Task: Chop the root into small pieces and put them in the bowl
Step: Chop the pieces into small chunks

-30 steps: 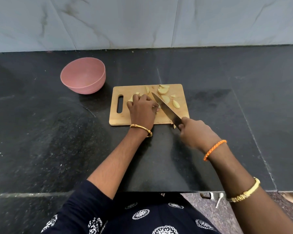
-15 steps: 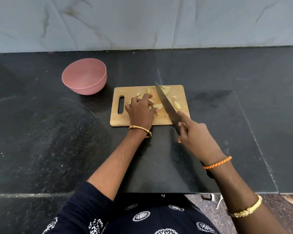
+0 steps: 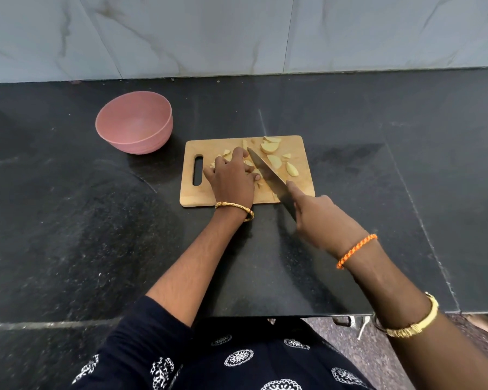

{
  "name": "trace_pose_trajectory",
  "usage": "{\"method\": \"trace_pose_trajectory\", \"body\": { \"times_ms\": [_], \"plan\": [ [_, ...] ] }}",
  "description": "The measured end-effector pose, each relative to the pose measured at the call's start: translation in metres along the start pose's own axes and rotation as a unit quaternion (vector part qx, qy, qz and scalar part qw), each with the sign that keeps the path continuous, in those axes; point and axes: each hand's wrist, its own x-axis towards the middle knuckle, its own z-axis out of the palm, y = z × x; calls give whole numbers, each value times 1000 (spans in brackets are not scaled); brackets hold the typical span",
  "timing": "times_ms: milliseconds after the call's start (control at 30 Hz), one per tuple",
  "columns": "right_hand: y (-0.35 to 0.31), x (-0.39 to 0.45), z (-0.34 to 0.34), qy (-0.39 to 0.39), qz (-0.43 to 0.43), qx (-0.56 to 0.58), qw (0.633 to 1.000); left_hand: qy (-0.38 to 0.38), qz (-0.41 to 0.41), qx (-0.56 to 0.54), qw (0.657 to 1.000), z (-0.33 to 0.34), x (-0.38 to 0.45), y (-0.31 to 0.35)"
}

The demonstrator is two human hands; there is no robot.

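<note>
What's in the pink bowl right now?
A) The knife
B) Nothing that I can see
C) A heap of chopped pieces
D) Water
B: the pink bowl shows only its bare inside, while the cut pieces lie on the cutting board and the knife is in the right hand.

- You're in a home kitchen, pretty clearly.
- That black speckled stone countertop (image 3: pixel 68 220) runs wall to wall, with a seam line across the slab.
- Behind it you've got pale marble-look wall tiles (image 3: pixel 209 32) as a backsplash.
- A wooden cutting board (image 3: pixel 226 197), a pink bowl (image 3: pixel 134 123) and a chef's knife (image 3: pixel 268 171) sit out on it.
</note>
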Motion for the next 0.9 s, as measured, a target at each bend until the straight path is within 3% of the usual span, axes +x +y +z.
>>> {"method": "trace_pose_trajectory", "body": {
  "times_ms": [133,300,567,900],
  "plan": [
    [11,-15,-5,-25,12,-12,1000,8,-9,-25,1000,0,0,-1],
    [9,-8,-4,35,-4,19,999,13,-33,-67,997,-2,-2,-1],
    [-2,1,6,49,-1,33,998,24,-53,-110,992,-5,-2,-1],
    [2,-10,13,31,1,6,999,40,-40,-76,996,-5,-5,4]
  ]
}}
